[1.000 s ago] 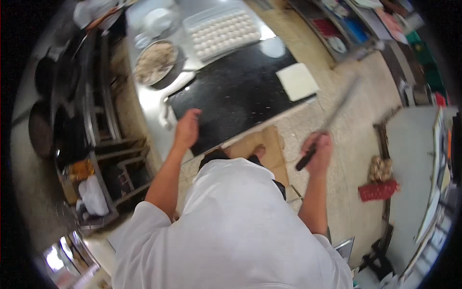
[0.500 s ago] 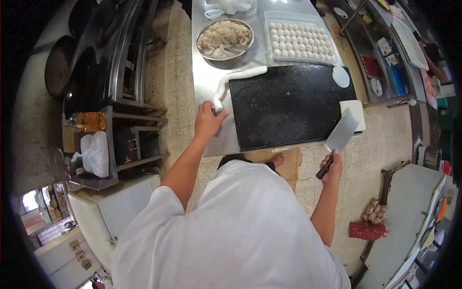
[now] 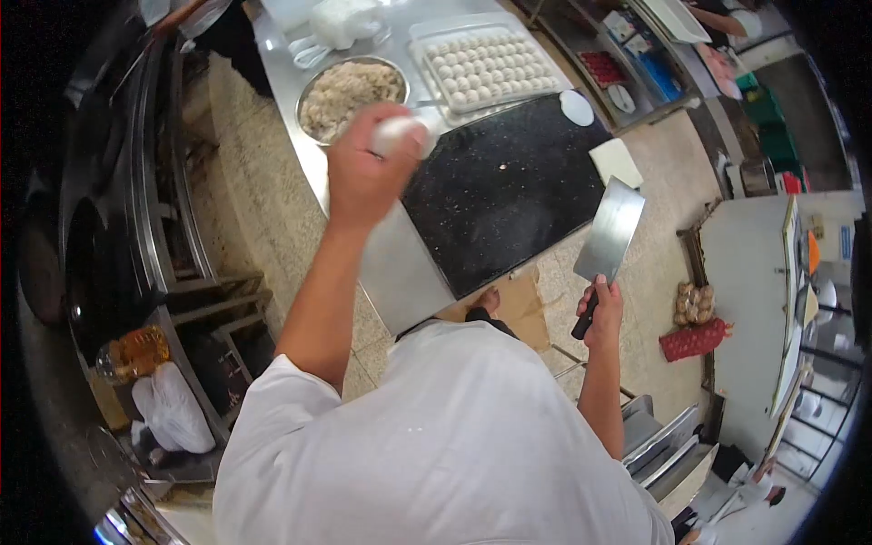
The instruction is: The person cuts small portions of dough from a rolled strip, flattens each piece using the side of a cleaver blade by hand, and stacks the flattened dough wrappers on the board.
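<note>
My left hand [image 3: 363,177] is raised above the left edge of a black board [image 3: 509,200], its fingers closed around white dough [image 3: 392,136]. The dough is smeared by motion, so its full shape is unclear. Off the board's right side, my right hand [image 3: 606,313] grips the black handle of a cleaver [image 3: 615,227], blade pointing up and away. Behind my left hand stands a metal bowl [image 3: 303,89] of pale, lumpy filling [image 3: 352,95], partly hidden by the hand. A clear tray [image 3: 427,34] holds rows of small white dough balls [image 3: 495,64].
A white disc [image 3: 576,108] lies at the board's far right corner, and a folded white cloth [image 3: 616,162] by its right edge. Plastic bags [image 3: 345,20] sit at the table's far end. Other people show at the upper corners and lower right. Shelves stand beyond the table.
My left hand has lifted from the table beside the long dough rope and now holds dough up near the bowl. My right hand keeps the cleaver. The whole view has turned.
</note>
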Motion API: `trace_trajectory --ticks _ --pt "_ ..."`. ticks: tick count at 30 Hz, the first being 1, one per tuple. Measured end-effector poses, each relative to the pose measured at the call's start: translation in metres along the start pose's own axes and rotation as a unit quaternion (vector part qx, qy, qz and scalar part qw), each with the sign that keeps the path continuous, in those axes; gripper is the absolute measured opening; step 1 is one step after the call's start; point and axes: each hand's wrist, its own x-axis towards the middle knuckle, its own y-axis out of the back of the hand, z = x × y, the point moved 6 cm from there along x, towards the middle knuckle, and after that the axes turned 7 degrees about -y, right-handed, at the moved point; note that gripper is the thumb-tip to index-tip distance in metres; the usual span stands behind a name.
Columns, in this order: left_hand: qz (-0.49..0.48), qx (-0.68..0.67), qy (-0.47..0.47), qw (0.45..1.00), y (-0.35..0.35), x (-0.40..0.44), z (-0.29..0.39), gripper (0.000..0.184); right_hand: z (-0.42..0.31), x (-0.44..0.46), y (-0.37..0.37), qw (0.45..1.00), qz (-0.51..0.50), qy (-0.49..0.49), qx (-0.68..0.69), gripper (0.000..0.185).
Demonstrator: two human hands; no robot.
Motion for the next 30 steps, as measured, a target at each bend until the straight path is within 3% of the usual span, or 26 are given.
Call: trace_trajectory --ticks 1,2,4,6,7,8,9,10,12,14,16,17,21,24,26,28,30 --pt "-0.004 -0.106 0.119 0.987 0.009 0.013 0.001 0.024 -0.003 -0.002 0.005 1.000 0.005 0.010 -0.002 0.022" --pt "0.061 -0.220 0.047 0.972 0.019 0.026 0.005 0.023 -0.003 -0.005 0.010 1.000 0.012 0.018 -0.002 0.021" --pt "0.026 -0.293 0.000 0.956 0.030 0.041 0.025 0.027 0.001 -0.008 0.027 0.999 0.035 0.018 0.012 0.021" --pt "-0.011 -0.252 -0.016 0.967 0.013 0.042 0.052 0.026 0.010 -0.014 0.038 0.998 0.054 0.014 0.022 0.020" --pt "-0.036 -0.085 -0.086 0.992 -0.001 0.042 0.069 0.026 0.014 -0.016 0.044 0.997 0.065 0.016 0.030 0.019" --pt "-0.057 0.085 -0.155 0.983 -0.020 0.038 0.086 0.028 0.017 -0.016 0.049 0.997 0.073 0.018 0.036 0.018" --pt "-0.117 0.156 -0.170 0.966 -0.050 0.030 0.081 0.031 0.021 -0.015 0.052 0.997 0.072 0.016 0.036 0.018" --pt "-0.176 0.227 -0.183 0.940 -0.086 0.013 0.067 0.034 0.028 -0.015 0.057 0.995 0.089 0.007 0.041 0.017" --pt "-0.318 0.233 -0.093 0.914 -0.162 -0.031 0.027 0.039 0.033 -0.008 0.064 0.995 0.093 -0.001 0.040 0.016" --pt "-0.372 0.288 -0.189 0.862 -0.232 -0.134 -0.073 0.049 0.037 0.002 0.070 0.996 0.085 -0.007 0.039 0.019" --pt "-0.322 0.251 -0.150 0.900 -0.229 -0.159 -0.064 0.063 0.031 0.009 0.077 0.997 0.072 -0.015 0.033 0.019" --pt "-0.342 0.242 -0.086 0.904 -0.231 -0.162 -0.059 0.072 0.027 0.013 0.082 0.997 0.071 -0.008 0.017 0.018" --pt "-0.358 0.385 -0.026 0.850 -0.267 -0.125 -0.071 0.075 0.021 0.026 0.103 0.998 0.057 -0.018 -0.016 0.017" --pt "-0.310 0.418 0.009 0.854 -0.307 -0.069 -0.111 0.078 0.007 0.045 0.110 0.998 0.045 -0.040 -0.025 0.015" --pt "-0.298 0.430 0.017 0.852 -0.318 -0.045 -0.133 0.077 -0.006 0.063 0.107 0.998 0.002 -0.040 -0.041 0.015" --pt "-0.308 0.410 -0.088 0.854 -0.325 -0.045 -0.129 0.075 -0.031 0.080 0.107 0.997 -0.019 -0.045 -0.063 0.017" --pt "-0.340 0.407 -0.084 0.844 -0.308 -0.074 -0.106 0.072 -0.067 0.092 0.103 0.995 -0.059 0.035 -0.078 0.019"
